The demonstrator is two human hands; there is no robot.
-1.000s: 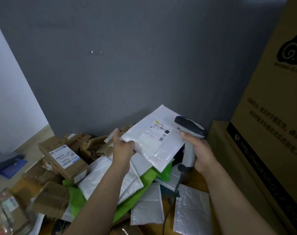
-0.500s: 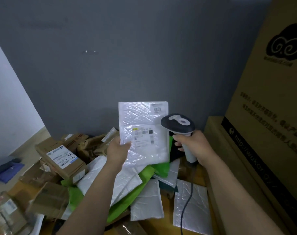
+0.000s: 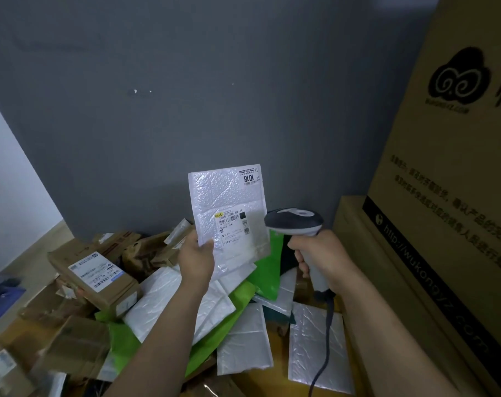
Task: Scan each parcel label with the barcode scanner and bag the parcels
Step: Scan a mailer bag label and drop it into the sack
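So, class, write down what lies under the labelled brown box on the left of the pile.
Under the brown box, a green bag shows at its near end and crumpled cardboard at its left side. The rest beneath is covered.

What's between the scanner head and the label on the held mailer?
In the head view, only a bare strip of the mailer separates label from scanner.

White bubble mailer (image 3: 223, 196) — grey-black scanner (image 3: 293, 222)
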